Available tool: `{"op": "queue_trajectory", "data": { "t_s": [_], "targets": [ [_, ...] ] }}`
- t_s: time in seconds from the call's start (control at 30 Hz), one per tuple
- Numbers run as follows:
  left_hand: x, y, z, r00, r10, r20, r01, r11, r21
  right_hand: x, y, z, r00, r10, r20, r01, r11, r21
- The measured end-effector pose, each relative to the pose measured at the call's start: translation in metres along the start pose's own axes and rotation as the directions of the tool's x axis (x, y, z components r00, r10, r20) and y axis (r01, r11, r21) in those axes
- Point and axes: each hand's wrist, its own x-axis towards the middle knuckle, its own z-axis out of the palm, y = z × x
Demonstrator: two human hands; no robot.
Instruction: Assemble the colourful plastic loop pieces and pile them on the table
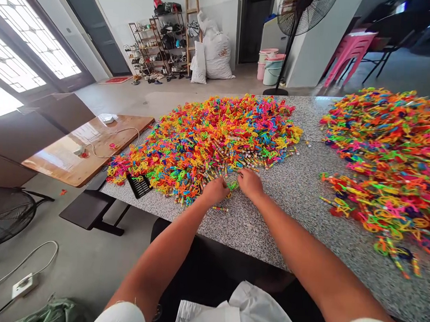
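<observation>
A large heap of small plastic pieces [209,136] in red, yellow, orange, green, blue and pink lies on the speckled stone tabletop [247,230]. Many pieces have loop shapes, and short patterned sticks show along the heap's near edge. Close to that edge, my left hand [215,191] has its fingers curled together. My right hand [250,183] is just to its right, also closed, with fingertips toward the heap. What either hand pinches is too small to make out. Between them lies a green looped piece [232,185], and a patterned stick [220,209] rests beneath my left hand.
A second heap of similar pieces [391,156] covers the table's right side. At the left edge is a black slotted tray [138,186]. Beyond stand a low wooden table [67,158], a standing fan [298,21], a shoe rack [167,38] and white sacks [217,53].
</observation>
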Motion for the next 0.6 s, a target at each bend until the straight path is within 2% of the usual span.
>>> {"op": "queue_trajectory", "data": {
  "t_s": [0.07,0.17,0.2,0.27,0.33,0.4,0.47,0.53,0.6],
  "targets": [
    [-0.006,-0.007,-0.001,1.0,0.002,-0.031,-0.005,0.996,-0.094,0.016,-0.008,0.003,0.999,0.006,0.044,0.0,0.992,-0.125],
    [-0.014,-0.014,-0.005,0.998,-0.04,-0.041,0.022,0.925,-0.378,0.034,-0.012,0.004,0.991,0.109,0.071,-0.102,0.99,-0.101],
    [-0.017,-0.016,-0.007,0.998,-0.063,-0.017,0.045,0.857,-0.513,0.038,-0.012,0.004,0.986,0.143,0.08,-0.138,0.988,-0.063],
    [-0.022,-0.018,-0.01,0.994,-0.093,0.061,0.107,0.657,-0.746,0.043,-0.01,0.002,0.976,0.195,0.099,-0.196,0.98,0.006],
    [-0.029,-0.019,-0.013,0.986,-0.099,0.134,0.165,0.477,-0.864,0.039,-0.006,-0.001,0.968,0.217,0.124,-0.225,0.972,0.061],
    [-0.035,-0.017,-0.014,0.981,-0.088,0.175,0.196,0.385,-0.902,0.024,-0.002,-0.006,0.962,0.228,0.15,-0.249,0.957,0.146],
    [-0.04,-0.014,-0.014,0.978,-0.071,0.195,0.207,0.333,-0.92,-0.001,0.0,-0.01,0.961,0.221,0.166,-0.258,0.933,0.25],
    [-0.045,-0.009,-0.012,0.979,-0.045,0.201,0.206,0.283,-0.937,-0.031,-0.001,-0.014,0.961,0.194,0.197,-0.268,0.83,0.49],
    [-0.048,-0.003,-0.01,0.977,-0.025,0.212,0.211,0.239,-0.948,-0.059,-0.005,-0.016,0.96,0.16,0.229,-0.279,0.581,0.764]
  ]
}}
